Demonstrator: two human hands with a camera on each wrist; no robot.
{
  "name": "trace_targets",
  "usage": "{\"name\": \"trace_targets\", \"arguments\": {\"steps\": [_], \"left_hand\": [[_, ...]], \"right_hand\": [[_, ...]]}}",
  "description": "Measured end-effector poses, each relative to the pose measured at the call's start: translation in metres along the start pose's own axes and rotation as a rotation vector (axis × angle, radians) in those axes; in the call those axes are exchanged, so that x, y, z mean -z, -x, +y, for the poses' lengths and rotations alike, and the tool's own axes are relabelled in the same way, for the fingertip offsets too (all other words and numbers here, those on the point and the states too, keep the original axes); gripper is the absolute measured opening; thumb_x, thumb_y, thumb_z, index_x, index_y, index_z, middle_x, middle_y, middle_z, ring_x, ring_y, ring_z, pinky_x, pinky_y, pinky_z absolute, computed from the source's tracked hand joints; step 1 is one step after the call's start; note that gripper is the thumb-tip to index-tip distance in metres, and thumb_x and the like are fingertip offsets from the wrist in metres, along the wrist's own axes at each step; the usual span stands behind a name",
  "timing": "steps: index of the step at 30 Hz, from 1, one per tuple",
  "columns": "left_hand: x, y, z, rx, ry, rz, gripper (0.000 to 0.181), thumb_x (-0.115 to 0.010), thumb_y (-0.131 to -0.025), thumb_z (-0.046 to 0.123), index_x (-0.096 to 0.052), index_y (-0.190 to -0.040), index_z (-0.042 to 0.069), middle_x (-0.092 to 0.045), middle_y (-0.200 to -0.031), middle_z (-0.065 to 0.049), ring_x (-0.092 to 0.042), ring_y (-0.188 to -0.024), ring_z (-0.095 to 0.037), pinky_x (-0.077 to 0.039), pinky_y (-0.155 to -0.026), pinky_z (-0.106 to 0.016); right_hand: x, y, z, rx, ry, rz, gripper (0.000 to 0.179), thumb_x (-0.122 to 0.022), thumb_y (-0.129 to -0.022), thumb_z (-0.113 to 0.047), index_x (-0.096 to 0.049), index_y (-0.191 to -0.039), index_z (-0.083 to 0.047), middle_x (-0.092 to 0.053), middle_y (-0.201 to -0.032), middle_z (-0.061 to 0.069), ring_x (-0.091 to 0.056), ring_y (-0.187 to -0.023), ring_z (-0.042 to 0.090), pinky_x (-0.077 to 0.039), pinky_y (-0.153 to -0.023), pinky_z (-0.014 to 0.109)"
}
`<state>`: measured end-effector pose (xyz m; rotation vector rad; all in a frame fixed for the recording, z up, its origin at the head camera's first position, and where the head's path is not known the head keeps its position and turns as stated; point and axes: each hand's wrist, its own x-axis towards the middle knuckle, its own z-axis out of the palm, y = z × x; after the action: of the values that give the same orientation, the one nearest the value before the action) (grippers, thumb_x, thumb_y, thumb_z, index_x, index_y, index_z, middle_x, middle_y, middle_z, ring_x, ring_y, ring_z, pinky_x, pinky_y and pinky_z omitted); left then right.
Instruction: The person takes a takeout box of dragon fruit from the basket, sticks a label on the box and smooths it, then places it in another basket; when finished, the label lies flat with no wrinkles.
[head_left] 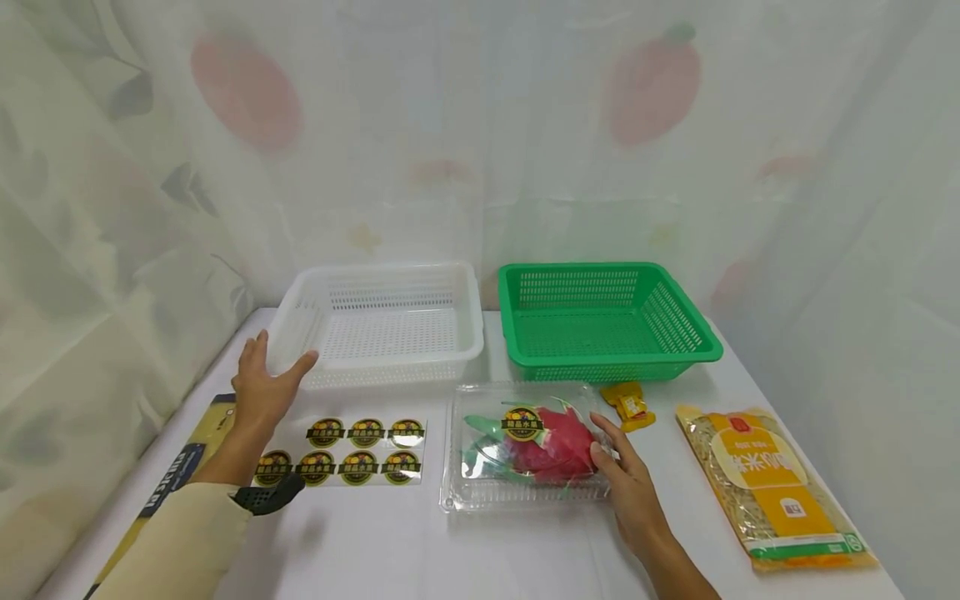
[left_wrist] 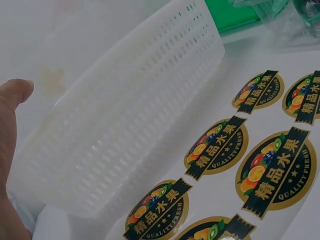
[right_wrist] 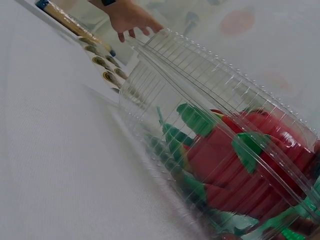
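A clear plastic clamshell box (head_left: 480,493) lies on the table in the head view, with a red dragon fruit (head_left: 551,450) with green tips inside. A round black-and-gold sticker (head_left: 522,423) is on its lid. My right hand (head_left: 632,487) grips the box's right side; the right wrist view shows fingers low at its edge. My left hand (head_left: 262,387), thumb and fingers spread, is at the front left corner of the white basket (head_left: 390,371). Below that basket lies a sheet of fruit stickers (left_wrist: 272,172), which the left wrist view shows close up.
A green basket (head_left: 611,362) stands at the back right. In front of it is a small yellow packet (head_left: 630,406). A bag of noodles (head_left: 776,487) lies at the right edge, and a long tan-and-navy package (head_left: 176,475) lies along the left edge.
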<state>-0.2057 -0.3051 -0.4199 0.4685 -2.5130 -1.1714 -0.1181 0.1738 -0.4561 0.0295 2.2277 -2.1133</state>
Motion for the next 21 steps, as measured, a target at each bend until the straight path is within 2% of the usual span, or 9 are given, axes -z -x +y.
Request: {"name": "trace_targets", "arguments": {"steps": [9,17,21], "left_hand": [[-0.007,-0.012,-0.008,-0.023,-0.053,-0.036,0.1,-0.059,-0.087,0.062,-0.004,-0.156,0.016,0.008,-0.16,-0.012,0.0,-0.138,-0.052,-0.017,-0.098,-0.073],[-0.008,-0.014,-0.01,-0.039,-0.091,-0.048,0.107,-0.06,-0.086,0.062,-0.005,-0.154,0.001,0.008,-0.159,-0.015,-0.005,-0.136,-0.053,-0.02,-0.099,-0.07],[-0.008,-0.013,-0.01,-0.053,-0.105,-0.061,0.11,-0.06,-0.085,0.063,-0.003,-0.153,-0.001,0.008,-0.159,-0.017,-0.006,-0.136,-0.054,-0.021,-0.099,-0.07]], "right_hand": [[0.001,-0.001,0.003,0.0,-0.014,0.007,0.044,-0.046,-0.103,-0.024,-0.039,-0.146,-0.024,-0.02,-0.151,0.011,-0.01,-0.138,0.035,-0.016,-0.107,0.062],[0.0,-0.001,0.002,-0.015,-0.001,0.027,0.043,-0.045,-0.103,-0.023,-0.04,-0.145,-0.026,-0.019,-0.151,0.01,-0.01,-0.138,0.035,-0.015,-0.108,0.061],[-0.001,0.001,0.002,-0.017,-0.005,0.054,0.042,-0.044,-0.104,-0.021,-0.041,-0.145,-0.026,-0.022,-0.15,0.01,-0.014,-0.137,0.034,-0.019,-0.108,0.057]]}}
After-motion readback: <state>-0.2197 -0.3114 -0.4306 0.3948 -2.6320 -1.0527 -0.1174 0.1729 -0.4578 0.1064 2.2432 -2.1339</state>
